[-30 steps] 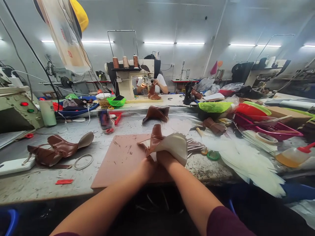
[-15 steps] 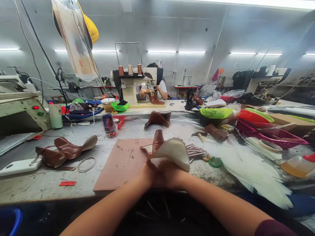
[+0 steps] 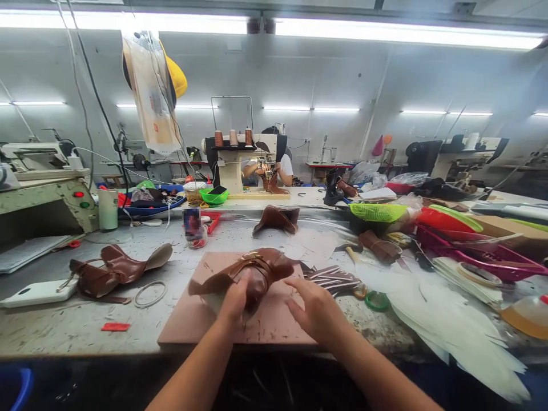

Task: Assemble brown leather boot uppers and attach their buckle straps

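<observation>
A brown leather boot upper (image 3: 276, 264) with straps across its middle lies over the pinkish board (image 3: 188, 325) in front of me. My left hand (image 3: 234, 301) grips its near side, the thumb on top and the other fingers hidden beneath. To the right of the upper is my right hand (image 3: 319, 308), fingers apart and holding nothing, its fingertips close to the leather. Another brown boot upper (image 3: 122, 268) rests on the left of the table, and a folded brown piece (image 3: 276, 220) stands beyond the board.
Brown and white strips (image 3: 331, 279), a green tape ring (image 3: 377, 301) and a fan of white sheets (image 3: 458, 325) lie to the right. A white box (image 3: 38, 292) and a red strip (image 3: 115, 327) are at left. Beyond the table, a person (image 3: 286, 165) works at a sewing machine (image 3: 233, 162).
The upper has been turned over, from pale lining showing to brown outer side and straps showing. My right hand has let go and moved right. The view has tilted up slightly.
</observation>
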